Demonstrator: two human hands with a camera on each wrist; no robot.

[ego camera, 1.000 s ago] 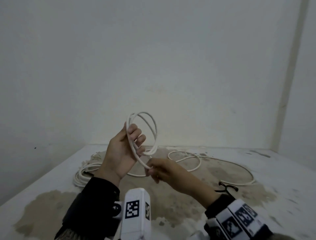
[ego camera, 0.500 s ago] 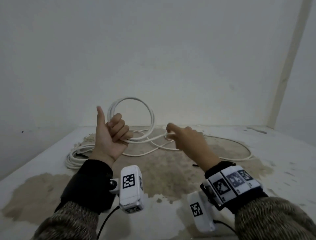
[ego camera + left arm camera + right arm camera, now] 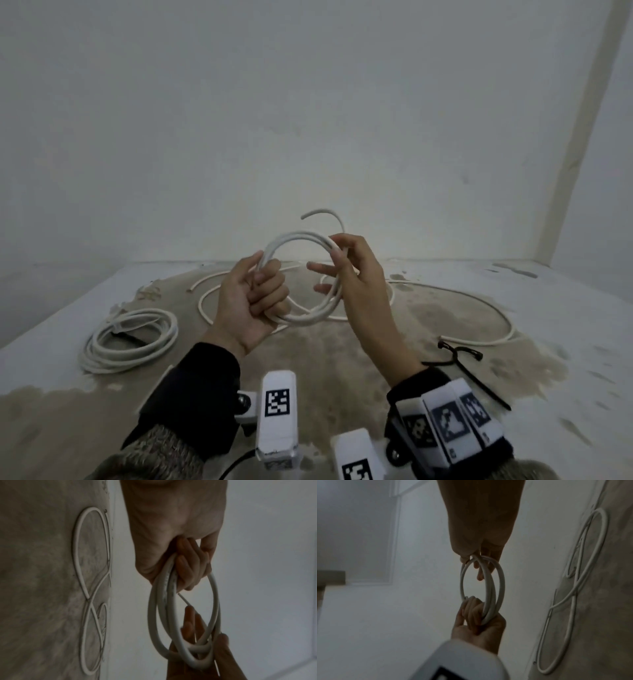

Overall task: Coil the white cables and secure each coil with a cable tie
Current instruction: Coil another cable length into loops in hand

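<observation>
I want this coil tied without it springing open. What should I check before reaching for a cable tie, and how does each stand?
1. Left hand grips the coil: ok.
2. Right hand holds the far side: ok.
3. Free end tucked in: not ok, it sticks up.
4. Black cable ties within reach on the table: ok.
5. Loops aligned: not ok, they spread.
6. Finished coil tied: cannot tell.

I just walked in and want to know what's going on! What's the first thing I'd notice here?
The white cable coil, held up in the middle by the left hand and the right hand. On the table another coil lies to the left, and black cable ties to the right.
</observation>
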